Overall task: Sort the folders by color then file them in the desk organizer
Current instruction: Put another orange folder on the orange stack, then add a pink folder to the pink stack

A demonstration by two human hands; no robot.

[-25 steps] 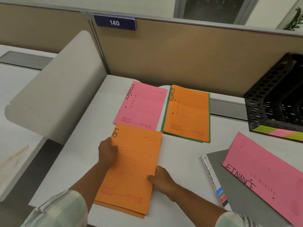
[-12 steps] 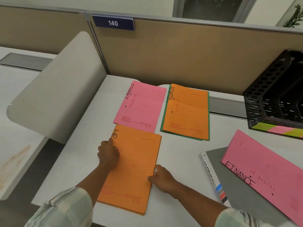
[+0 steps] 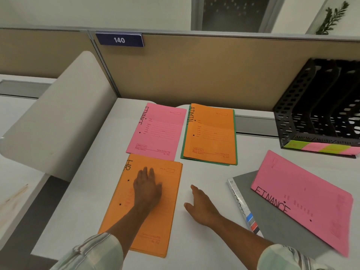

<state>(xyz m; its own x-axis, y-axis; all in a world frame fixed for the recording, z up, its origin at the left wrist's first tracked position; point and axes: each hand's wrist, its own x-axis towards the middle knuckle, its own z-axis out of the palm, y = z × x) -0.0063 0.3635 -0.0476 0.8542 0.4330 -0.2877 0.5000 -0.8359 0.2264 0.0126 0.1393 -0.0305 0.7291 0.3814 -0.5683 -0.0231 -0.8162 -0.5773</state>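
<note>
An orange HR folder lies near the desk's front edge, on top of another orange folder. My left hand rests flat on it, fingers spread. My right hand hovers open just right of that folder, holding nothing. Behind lie a pink FINANCE folder and an orange ADMIN folder on top of a green folder. A second pink FINANCE folder lies at the right. The black desk organizer stands at the back right.
A grey folder with a striped spine sits under the right pink folder. A white curved divider panel rises along the desk's left side. A tan partition wall with a "140" sign backs the white desk.
My left hand slid from the HR folder's left edge onto its middle. My right hand left the folder's right edge and moved right, opening.
</note>
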